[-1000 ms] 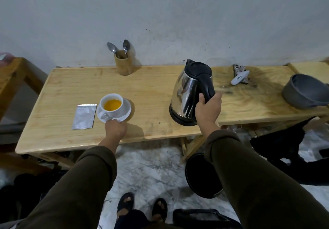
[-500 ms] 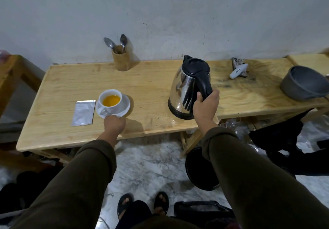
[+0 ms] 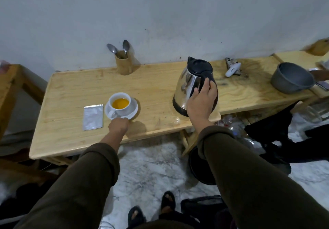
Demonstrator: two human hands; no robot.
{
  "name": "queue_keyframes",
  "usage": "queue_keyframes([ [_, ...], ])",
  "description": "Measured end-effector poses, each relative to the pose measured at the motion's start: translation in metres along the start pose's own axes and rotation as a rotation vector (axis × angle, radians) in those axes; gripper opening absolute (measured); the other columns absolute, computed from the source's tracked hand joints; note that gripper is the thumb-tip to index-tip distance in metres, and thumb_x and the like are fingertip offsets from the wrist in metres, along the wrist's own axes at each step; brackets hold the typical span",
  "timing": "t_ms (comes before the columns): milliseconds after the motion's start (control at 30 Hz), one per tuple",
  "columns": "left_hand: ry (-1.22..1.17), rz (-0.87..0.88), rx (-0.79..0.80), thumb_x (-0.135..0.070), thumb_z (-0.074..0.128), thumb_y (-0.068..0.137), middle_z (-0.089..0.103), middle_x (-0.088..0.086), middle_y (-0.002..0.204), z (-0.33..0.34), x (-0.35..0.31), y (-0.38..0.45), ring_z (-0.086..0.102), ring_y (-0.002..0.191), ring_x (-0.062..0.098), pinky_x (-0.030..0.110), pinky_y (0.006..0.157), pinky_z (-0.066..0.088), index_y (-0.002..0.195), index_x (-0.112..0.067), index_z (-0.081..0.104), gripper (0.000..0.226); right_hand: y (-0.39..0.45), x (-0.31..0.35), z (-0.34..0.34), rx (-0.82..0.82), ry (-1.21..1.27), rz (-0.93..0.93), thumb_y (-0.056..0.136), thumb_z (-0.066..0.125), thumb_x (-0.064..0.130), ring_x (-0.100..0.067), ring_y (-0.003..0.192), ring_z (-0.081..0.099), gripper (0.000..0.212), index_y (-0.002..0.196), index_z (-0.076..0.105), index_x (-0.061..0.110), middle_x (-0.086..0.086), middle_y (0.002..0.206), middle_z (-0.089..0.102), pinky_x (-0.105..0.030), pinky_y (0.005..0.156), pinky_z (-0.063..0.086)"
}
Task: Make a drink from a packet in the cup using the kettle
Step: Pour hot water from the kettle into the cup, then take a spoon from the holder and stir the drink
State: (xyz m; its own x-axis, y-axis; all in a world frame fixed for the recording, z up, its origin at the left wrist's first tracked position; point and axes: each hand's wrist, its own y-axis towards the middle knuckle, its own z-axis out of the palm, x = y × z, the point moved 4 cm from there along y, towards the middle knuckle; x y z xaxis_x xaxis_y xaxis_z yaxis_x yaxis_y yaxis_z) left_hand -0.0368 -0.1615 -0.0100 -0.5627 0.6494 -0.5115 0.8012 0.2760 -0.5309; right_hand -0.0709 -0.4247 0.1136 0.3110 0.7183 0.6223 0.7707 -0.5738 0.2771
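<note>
A white cup (image 3: 122, 110) holding orange liquid stands on a white saucer (image 3: 133, 112) on the wooden table (image 3: 71, 89). A silver packet (image 3: 93, 116) lies flat just left of the saucer. My left hand (image 3: 119, 126) pinches the saucer's near rim. The steel kettle (image 3: 188, 84), with its black lid and handle, stands upright near the table's front edge, to the right of the cup. My right hand (image 3: 202, 102) lies over its handle, thumb up and fingers loosely curled around it.
A wooden holder with two spoons (image 3: 123, 64) stands at the back by the wall. A white tool (image 3: 232, 69) and a grey pot (image 3: 292, 79) sit at the right. A black round base (image 3: 201, 168) lies on the floor under the table's edge.
My right hand's tight grip on the kettle handle has loosened, with the fingers now spread over it. The kettle stays on the table. My left hand stays at the saucer.
</note>
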Motion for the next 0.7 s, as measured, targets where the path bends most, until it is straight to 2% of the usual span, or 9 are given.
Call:
queue_keyframes([
  [100,-0.088,-0.023,-0.002,-0.032,0.029,0.101,0.048,0.022,0.142,-0.012,0.012,0.002,0.044,0.133,0.036,0.038,0.109,0.033,0.135,0.0,0.048,0.051,-0.009,0.029,0.011,0.055,0.044,-0.057,0.099,0.037,0.021,-0.025,0.139,0.027,0.046,0.143,0.032,0.009,-0.012,0.15,0.029,-0.037,0.114,0.028],
  [200,-0.263,-0.043,-0.002,-0.041,0.032,0.099,0.051,0.023,0.138,-0.025,0.021,0.005,0.048,0.128,0.038,0.04,0.105,0.038,0.132,0.004,0.051,0.058,-0.013,0.056,0.033,0.174,0.057,-0.1,0.099,0.036,0.023,-0.023,0.135,0.033,0.042,0.139,0.039,0.011,-0.009,0.145,0.034,-0.033,0.111,0.03],
  [333,-0.444,-0.111,-0.002,-0.043,0.037,0.094,0.051,0.023,0.138,-0.034,0.039,0.022,0.05,0.125,0.041,0.046,0.107,0.041,0.136,0.002,0.045,0.061,-0.013,0.088,0.066,0.348,0.057,-0.106,0.1,0.038,0.023,-0.024,0.123,0.047,0.034,0.129,0.052,0.012,-0.008,0.138,0.04,-0.03,0.098,0.039],
  [400,-0.485,-0.114,-0.004,-0.041,0.036,0.095,0.051,0.022,0.138,-0.038,0.042,0.026,0.05,0.125,0.04,0.044,0.107,0.041,0.136,0.001,0.046,0.059,-0.005,0.1,0.087,0.422,0.048,-0.082,0.099,0.039,0.022,-0.027,0.116,0.052,0.031,0.124,0.055,0.012,-0.009,0.136,0.042,-0.028,0.088,0.041],
  [433,-0.492,-0.108,-0.008,-0.038,0.036,0.097,0.051,0.022,0.138,-0.038,0.042,0.029,0.049,0.126,0.039,0.042,0.106,0.041,0.135,0.001,0.048,0.056,0.0,0.107,0.099,0.466,0.044,-0.072,0.099,0.04,0.021,-0.028,0.114,0.053,0.03,0.122,0.056,0.011,-0.01,0.135,0.043,-0.028,0.087,0.043],
  [567,-0.572,-0.13,0.061,-0.037,0.043,0.095,0.058,0.022,0.132,-0.031,0.043,0.046,0.054,0.122,0.036,0.045,0.106,0.043,0.127,-0.001,0.058,0.05,0.026,0.137,0.147,0.615,-0.024,-0.151,0.096,0.041,0.015,-0.032,0.116,0.053,0.031,0.117,0.06,0.003,-0.017,0.128,0.056,-0.036,0.1,0.044],
  [700,-0.716,-0.159,0.126,-0.037,0.059,0.088,0.062,0.025,0.124,-0.028,0.047,0.063,0.061,0.103,0.032,0.045,0.094,0.049,0.121,0.002,0.06,0.052,0.056,0.171,0.193,0.727,-0.112,-0.229,0.095,0.039,0.013,-0.034,0.112,0.057,0.032,0.113,0.062,-0.001,-0.019,0.12,0.062,-0.036,0.091,0.046],
])
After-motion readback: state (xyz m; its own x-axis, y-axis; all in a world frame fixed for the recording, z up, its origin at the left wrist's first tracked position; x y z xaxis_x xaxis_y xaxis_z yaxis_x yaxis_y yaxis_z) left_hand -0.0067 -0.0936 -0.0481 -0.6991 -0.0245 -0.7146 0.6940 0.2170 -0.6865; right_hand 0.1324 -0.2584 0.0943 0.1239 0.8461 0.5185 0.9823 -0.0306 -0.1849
